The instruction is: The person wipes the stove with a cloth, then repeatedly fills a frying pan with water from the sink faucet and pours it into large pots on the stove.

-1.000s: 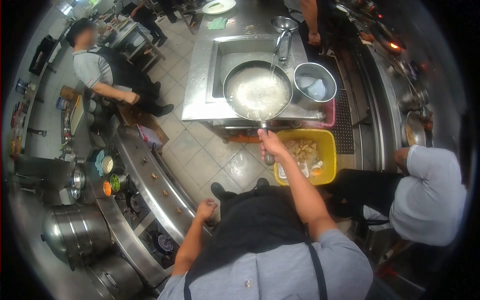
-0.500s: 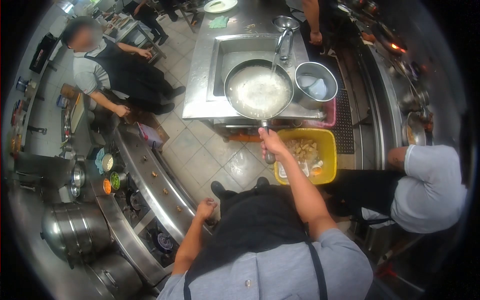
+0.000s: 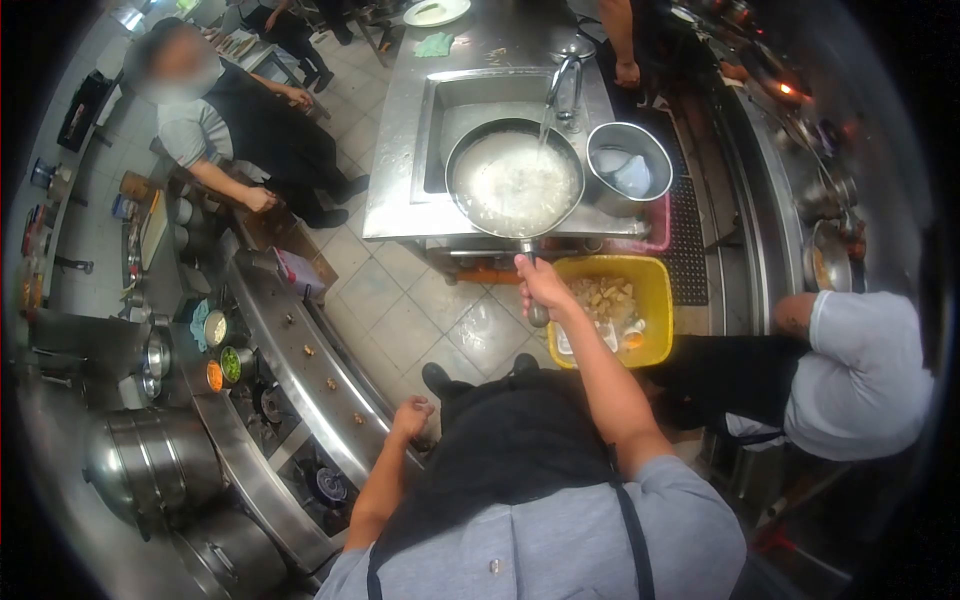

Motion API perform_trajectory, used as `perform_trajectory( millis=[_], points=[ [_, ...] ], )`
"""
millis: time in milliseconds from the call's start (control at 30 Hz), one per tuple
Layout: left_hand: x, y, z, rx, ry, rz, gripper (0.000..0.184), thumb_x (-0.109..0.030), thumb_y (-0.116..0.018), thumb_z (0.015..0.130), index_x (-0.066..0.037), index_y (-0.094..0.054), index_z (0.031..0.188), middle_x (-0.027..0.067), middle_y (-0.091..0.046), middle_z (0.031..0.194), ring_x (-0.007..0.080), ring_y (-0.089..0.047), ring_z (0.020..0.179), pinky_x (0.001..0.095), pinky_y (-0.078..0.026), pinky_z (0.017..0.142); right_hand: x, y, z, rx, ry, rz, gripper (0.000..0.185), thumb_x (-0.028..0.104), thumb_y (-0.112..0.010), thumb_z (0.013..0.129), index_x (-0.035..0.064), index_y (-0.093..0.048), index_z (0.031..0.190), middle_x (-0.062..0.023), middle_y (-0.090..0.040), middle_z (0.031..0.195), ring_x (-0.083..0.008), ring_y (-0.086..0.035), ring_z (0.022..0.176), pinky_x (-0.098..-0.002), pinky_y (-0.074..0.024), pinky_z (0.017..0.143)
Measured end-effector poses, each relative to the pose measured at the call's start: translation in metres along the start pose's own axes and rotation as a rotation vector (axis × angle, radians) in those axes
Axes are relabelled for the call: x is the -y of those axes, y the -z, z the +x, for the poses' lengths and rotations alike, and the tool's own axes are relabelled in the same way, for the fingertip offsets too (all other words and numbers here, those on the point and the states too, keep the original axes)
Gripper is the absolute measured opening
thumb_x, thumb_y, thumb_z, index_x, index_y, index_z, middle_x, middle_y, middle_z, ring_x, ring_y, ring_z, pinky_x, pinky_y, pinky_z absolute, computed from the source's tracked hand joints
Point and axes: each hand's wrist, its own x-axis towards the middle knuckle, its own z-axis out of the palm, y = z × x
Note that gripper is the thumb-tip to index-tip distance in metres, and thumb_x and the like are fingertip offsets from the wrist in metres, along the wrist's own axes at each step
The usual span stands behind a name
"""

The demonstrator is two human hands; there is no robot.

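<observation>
My right hand (image 3: 543, 287) is wrapped round the handle of a frying pan (image 3: 515, 180). The pan is over the front edge of a metal sink (image 3: 437, 125), and water runs into it from the tap (image 3: 567, 92). Cloudy, pale liquid covers the pan's bottom. At my left side, near the stove's front rail, hangs my left hand (image 3: 410, 416) with its fingers curled; whether anything is inside them is hidden. Right of the pan stands a metal pot (image 3: 630, 160) with something pale in it.
Below the counter sits a yellow bin (image 3: 655, 300) with food scraps. A stove (image 3: 318, 400) lines my left, with small bowls of chopped food (image 3: 231, 362) beside it. One co-worker (image 3: 265, 130) stands ahead left, another (image 3: 850, 370) close on my right. A flame (image 3: 787, 89) burns far right.
Water keeps running into the pan, which stays in nearly the same place. The co-worker ahead left has shifted slightly to the right. My hands have barely moved.
</observation>
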Motion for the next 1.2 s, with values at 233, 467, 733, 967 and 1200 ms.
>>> perform_trajectory(
  millis=[233, 467, 733, 967, 1200],
  points=[
    [-0.005, 0.001, -0.003, 0.012, 0.012, 0.02, 0.044, -0.022, -0.071, 0.083, -0.002, -0.053, 0.117, 0.0049, -0.058, 0.083, 0.0121, -0.055, 0.061, 0.0274, -0.045, 0.051, -0.001, 0.001, 0.003, 0.0, 0.001, -0.008, 0.04, 0.045, -0.048, 0.096, 0.0048, -0.044, 0.096, -0.0033, -0.043, 0.062, -0.0138, -0.045, 0.045, -0.0329, -0.045, 0.041],
    [0.012, 0.004, 0.006, 0.005, -0.109, 0.418, 0.05, -0.038, -0.058, 0.084, 0.002, -0.059, 0.113, 0.0216, -0.065, 0.106, 0.0367, -0.06, 0.106, 0.0432, -0.047, 0.091, -0.018, 0.005, 0.02, -0.065, 0.158, -0.15, 0.037, 0.04, -0.049, 0.097, 0.0067, -0.049, 0.08, -0.0034, -0.05, 0.06, -0.0157, -0.049, 0.044, -0.0338, -0.0432, 0.039],
    [-0.002, -0.005, 0.007, 0.054, 0.026, -0.007, 0.039, -0.019, -0.069, 0.082, 0.002, -0.055, 0.113, 0.0095, -0.065, 0.081, 0.0159, -0.06, 0.06, 0.0293, -0.049, 0.052, -0.012, 0.004, 0.014, 0.037, 0.04, 0.007, 0.038, 0.041, -0.046, 0.097, 0.003, -0.042, 0.096, -0.0062, -0.047, 0.062, -0.0154, -0.049, 0.044, -0.0345, -0.0463, 0.039],
    [-0.149, -0.03, 0.007, 0.296, -0.186, -0.499, 0.05, -0.043, -0.053, 0.095, 0.002, -0.053, 0.118, 0.0127, -0.062, 0.096, 0.0193, -0.06, 0.075, 0.0337, -0.053, 0.071, -0.004, -0.01, 0.008, 0.04, 0.049, 0.033, 0.037, 0.04, -0.046, 0.098, 0.0034, -0.039, 0.099, -0.0059, -0.045, 0.064, -0.0153, -0.049, 0.045, -0.0339, -0.0464, 0.038],
    [-0.322, -0.063, -0.026, 0.554, -0.158, -0.575, 0.076, -0.065, -0.032, 0.093, -0.001, -0.039, 0.134, 0.0189, -0.054, 0.111, 0.027, -0.059, 0.09, 0.0449, -0.055, 0.073, -0.021, -0.015, 0.034, -0.161, 0.199, -0.675, 0.058, 0.047, -0.038, 0.097, -0.0079, -0.054, 0.108, -0.03, -0.062, 0.1, -0.0396, -0.065, 0.078, -0.0499, -0.0494, 0.074]
  ],
)
